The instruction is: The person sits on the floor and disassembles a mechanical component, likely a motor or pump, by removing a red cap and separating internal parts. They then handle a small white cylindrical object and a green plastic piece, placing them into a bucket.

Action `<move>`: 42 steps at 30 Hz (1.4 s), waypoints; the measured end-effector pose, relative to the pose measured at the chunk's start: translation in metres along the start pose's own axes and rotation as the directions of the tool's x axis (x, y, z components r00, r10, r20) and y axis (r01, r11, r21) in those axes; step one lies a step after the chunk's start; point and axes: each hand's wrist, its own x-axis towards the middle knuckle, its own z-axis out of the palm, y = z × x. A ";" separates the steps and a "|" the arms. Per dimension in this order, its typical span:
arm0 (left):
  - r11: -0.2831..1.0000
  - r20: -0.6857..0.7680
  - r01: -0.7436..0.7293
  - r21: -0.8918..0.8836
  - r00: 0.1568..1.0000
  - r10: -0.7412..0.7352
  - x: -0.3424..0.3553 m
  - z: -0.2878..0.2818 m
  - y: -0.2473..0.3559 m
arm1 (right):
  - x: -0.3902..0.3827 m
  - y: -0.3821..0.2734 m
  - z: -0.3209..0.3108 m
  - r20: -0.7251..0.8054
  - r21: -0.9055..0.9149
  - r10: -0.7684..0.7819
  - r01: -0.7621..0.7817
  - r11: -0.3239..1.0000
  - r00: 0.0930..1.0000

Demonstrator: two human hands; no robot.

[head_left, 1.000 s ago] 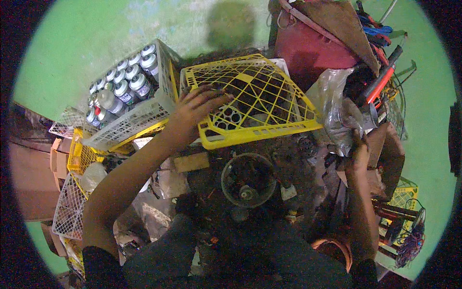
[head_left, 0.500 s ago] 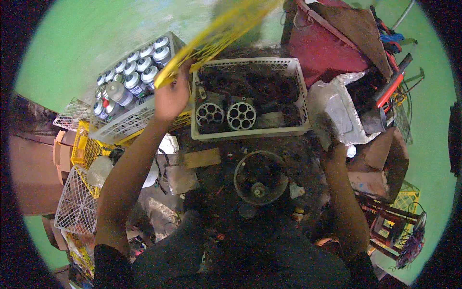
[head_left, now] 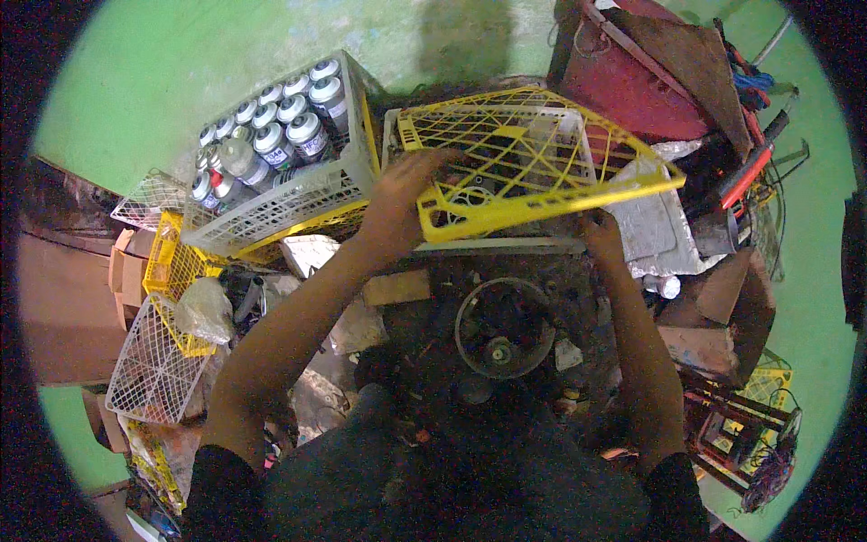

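Note:
A yellow plastic lattice crate [head_left: 551, 207] lies tilted over a white crate [head_left: 515, 245] in front of me. My left hand [head_left: 402, 199] grips its left side, with the fingertips partly hidden by the lattice. At the front rim, toward the right, my right hand [head_left: 603, 237] has its bent fingers against the yellow plastic. Through the lattice I can make out a round metal part with holes [head_left: 471, 199] among dark pieces inside the white crate. Closer to me, a round tub [head_left: 459, 327] stands on the dirty floor.
A pale crate [head_left: 298, 200] full of spray cans [head_left: 271, 140] stands at the left. Below it lie a yellow crate [head_left: 164, 257] and a white lattice panel [head_left: 158, 370]. A red container [head_left: 623, 81], a silvery sheet [head_left: 650, 221] and a cardboard box [head_left: 718, 303] crowd the right.
The yellow crate has come down from high on the left to rest over the white crate. My left hand moved right with it, and my right hand came in to its front rim.

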 end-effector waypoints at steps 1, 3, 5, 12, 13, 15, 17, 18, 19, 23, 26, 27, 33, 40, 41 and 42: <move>0.998 0.068 -0.015 0.058 0.998 0.011 -0.003 0.003 -0.003 | -0.006 -0.005 0.005 -0.061 -0.054 -0.194 0.191 0.980 0.979; 0.986 0.109 0.052 0.160 0.992 -0.070 -0.018 0.002 -0.007 | -0.035 -0.064 0.007 -0.133 -0.523 -0.357 0.241 0.818 0.925; 0.979 0.165 0.132 0.154 0.974 -0.157 -0.021 0.001 -0.001 | -0.051 -0.094 0.000 -0.189 -0.634 -0.430 0.224 0.740 0.883; 0.896 0.409 0.179 0.407 0.841 -0.354 -0.060 0.037 -0.009 | -0.032 0.100 -0.004 -0.113 -0.290 -0.156 0.118 0.950 0.981; 0.880 0.415 0.206 0.427 0.821 -0.393 -0.073 0.036 -0.013 | -0.033 0.093 0.003 -0.075 0.034 0.009 -0.006 0.999 0.997; 0.814 0.250 0.380 0.439 0.819 -0.516 -0.118 0.045 -0.037 | -0.036 0.071 0.023 0.150 0.601 0.256 -0.294 0.743 0.955; 0.695 -0.090 0.637 0.334 0.755 -0.649 -0.172 0.073 -0.082 | -0.036 0.047 0.036 0.466 0.839 0.305 -0.524 0.145 0.831; 0.529 -0.135 0.848 -0.001 0.524 -0.841 -0.169 0.078 -0.091 | -0.036 0.037 0.033 0.426 0.851 0.345 -0.500 0.162 0.837; 0.257 -0.081 0.911 -0.323 0.244 -0.966 -0.166 0.075 -0.095 | -0.036 0.024 0.033 0.398 0.858 0.378 -0.485 0.171 0.836; -0.222 0.356 0.536 -0.814 0.158 -0.921 -0.138 0.077 -0.086 | -0.030 0.031 0.029 0.362 0.843 0.361 -0.467 0.267 0.860; -0.319 0.512 0.518 -0.794 0.286 -0.810 -0.172 0.076 -0.115 | -0.024 0.032 0.028 0.365 0.848 0.407 -0.479 0.225 0.838; -0.410 0.545 0.443 -0.797 0.235 -0.805 -0.171 0.079 -0.116 | -0.021 0.034 0.025 0.358 0.853 0.412 -0.473 0.221 0.838; -0.412 0.460 0.218 -0.884 0.259 -0.849 -0.099 0.046 -0.053 | -0.003 0.041 0.017 0.328 0.874 0.412 -0.439 0.208 0.850; -0.572 0.572 0.015 -0.820 0.062 -0.818 -0.110 0.058 -0.066 | 0.032 0.046 0.021 0.301 0.896 0.402 -0.402 0.192 0.864; -0.590 0.588 -0.005 -0.807 0.089 -0.804 -0.109 0.059 -0.068 | 0.037 0.047 0.020 0.296 0.899 0.400 -0.394 0.190 0.867; -0.592 0.589 -0.003 -0.806 0.087 -0.803 -0.100 0.058 -0.066 | 0.041 0.049 0.018 0.287 0.903 0.404 -0.386 0.187 0.869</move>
